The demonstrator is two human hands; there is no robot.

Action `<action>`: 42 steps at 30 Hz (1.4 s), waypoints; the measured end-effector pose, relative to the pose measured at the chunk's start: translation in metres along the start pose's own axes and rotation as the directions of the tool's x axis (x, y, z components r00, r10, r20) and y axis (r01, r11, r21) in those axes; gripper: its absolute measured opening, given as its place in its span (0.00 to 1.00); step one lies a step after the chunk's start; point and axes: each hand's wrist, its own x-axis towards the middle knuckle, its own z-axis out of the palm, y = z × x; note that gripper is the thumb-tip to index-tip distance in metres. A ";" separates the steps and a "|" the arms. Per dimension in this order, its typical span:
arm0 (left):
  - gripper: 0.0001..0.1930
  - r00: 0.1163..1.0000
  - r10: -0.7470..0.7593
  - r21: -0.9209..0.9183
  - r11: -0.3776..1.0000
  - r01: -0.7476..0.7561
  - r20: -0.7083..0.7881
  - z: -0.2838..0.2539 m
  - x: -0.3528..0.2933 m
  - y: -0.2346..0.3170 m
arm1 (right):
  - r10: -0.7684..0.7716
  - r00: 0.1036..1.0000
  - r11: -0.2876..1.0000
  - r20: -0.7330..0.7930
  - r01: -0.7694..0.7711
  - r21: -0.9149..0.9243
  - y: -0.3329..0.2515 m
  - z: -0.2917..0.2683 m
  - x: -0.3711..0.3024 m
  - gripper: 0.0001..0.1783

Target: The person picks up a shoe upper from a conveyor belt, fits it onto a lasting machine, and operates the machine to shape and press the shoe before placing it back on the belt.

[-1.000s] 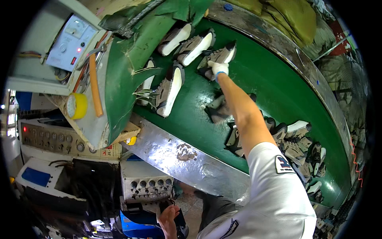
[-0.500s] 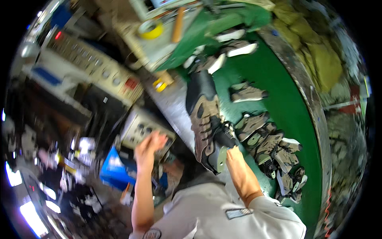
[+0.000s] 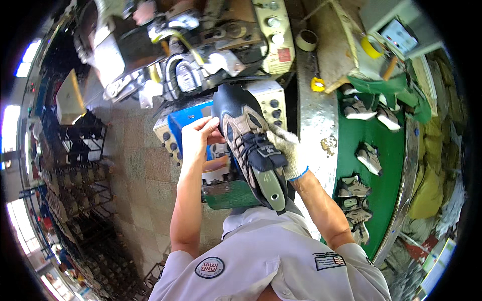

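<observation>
At the centre of the frame, a grey-and-tan shoe upper on its last (image 3: pixel 251 145) was held toe-up. Right hand (image 3: pixel 287 150), in a white glove, was clamped around its side; bare left hand (image 3: pixel 197 136) pressed fingertips to its other edge. Above stood a grey machine (image 3: pixel 191 55). At right, more shoes (image 3: pixel 369 156) lay on a green conveyor (image 3: pixel 386 140).

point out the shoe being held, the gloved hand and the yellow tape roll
shoe (image 3: pixel 249 145), head view, on the laced upper
right hand (image 3: pixel 287 150), head view, on the white glove's back
yellow tape roll (image 3: pixel 371 47), head view, on its rim
</observation>
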 end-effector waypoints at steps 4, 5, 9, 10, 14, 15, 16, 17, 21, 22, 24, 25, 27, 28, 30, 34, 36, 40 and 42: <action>0.13 0.982 0.109 -0.133 0.983 -0.130 -0.154 -0.044 0.020 0.002 | 0.025 0.999 0.998 0.048 -0.027 0.051 0.024 0.032 0.056 0.17; 0.13 0.974 0.125 -0.167 0.973 -0.158 -0.189 -0.051 0.023 0.005 | 0.007 0.995 0.995 0.097 -0.016 0.095 0.027 0.041 0.065 0.18; 0.18 0.947 0.173 -0.238 0.941 -0.240 -0.271 -0.072 0.040 0.024 | -0.012 0.989 0.983 0.148 -0.015 0.182 0.024 0.081 0.089 0.24; 0.18 0.938 0.196 -0.243 0.932 -0.269 -0.286 -0.074 0.044 0.028 | -0.006 0.989 0.976 0.145 -0.025 0.214 0.029 0.085 0.098 0.24; 0.20 0.920 0.245 -0.279 0.901 -0.333 -0.306 -0.091 0.065 0.033 | -0.091 0.990 0.978 0.103 0.070 0.194 0.038 0.106 0.125 0.25; 0.19 0.916 0.264 -0.289 0.890 -0.352 -0.303 -0.092 0.070 0.033 | -0.097 0.992 0.972 0.086 0.076 0.222 0.043 0.112 0.131 0.25; 0.19 0.911 0.282 -0.299 0.879 -0.371 -0.301 -0.093 0.074 0.033 | -0.112 0.989 0.971 0.091 0.090 0.222 0.045 0.114 0.135 0.25; 0.19 0.906 0.300 -0.307 0.869 -0.389 -0.299 -0.094 0.077 0.032 | -0.143 0.987 0.962 0.071 0.121 0.244 0.051 0.116 0.140 0.25; 0.19 0.932 0.282 -0.353 0.868 -0.348 -0.227 -0.103 0.083 0.011 | -0.222 0.975 0.967 0.011 0.219 0.128 0.075 0.117 0.159 0.22; 0.18 0.953 0.192 -0.288 0.922 -0.257 -0.236 -0.101 0.081 -0.002 | -0.201 0.980 0.969 -0.007 0.200 0.143 0.077 0.116 0.160 0.22; 0.22 0.973 -0.061 -0.325 0.945 -0.015 -0.222 -0.080 0.067 -0.017 | -0.188 0.982 0.978 -0.033 0.190 0.085 0.076 0.113 0.162 0.21; 0.25 0.982 -0.078 -0.413 0.911 0.001 -0.170 -0.071 0.063 -0.024 | -0.182 0.982 0.981 -0.044 0.184 0.057 0.075 0.111 0.162 0.21; 0.28 0.992 -0.105 -0.464 0.884 0.057 -0.077 -0.062 0.060 -0.029 | -0.165 0.986 0.984 -0.036 0.167 0.065 0.077 0.104 0.168 0.19; 0.28 0.996 -0.086 -0.486 0.872 0.059 -0.035 -0.062 0.062 -0.030 | -0.175 0.983 0.983 -0.053 0.178 0.041 0.079 0.101 0.170 0.19; 0.29 0.998 -0.049 -0.524 0.850 0.057 0.029 -0.071 0.069 -0.038 | -0.194 0.979 0.980 -0.057 0.195 0.025 0.085 0.106 0.171 0.18; 0.28 1.000 -0.012 -0.515 0.857 0.017 0.013 -0.073 0.076 -0.043 | -0.224 0.970 0.974 -0.091 0.225 0.001 0.089 0.106 0.175 0.18; 0.28 1.000 -0.021 -0.515 0.857 0.023 0.011 -0.076 0.081 -0.049 | -0.235 0.967 0.972 -0.098 0.237 0.004 0.091 0.107 0.175 0.18; 0.28 1.000 -0.006 -0.503 0.864 0.015 0.021 -0.077 0.084 -0.049 | -0.251 0.963 0.968 -0.102 0.250 -0.023 0.100 0.102 0.180 0.18; 0.28 1.000 0.025 -0.475 0.880 -0.016 0.013 -0.079 0.087 -0.050 | -0.221 0.969 0.974 -0.115 0.224 0.019 0.101 0.105 0.178 0.14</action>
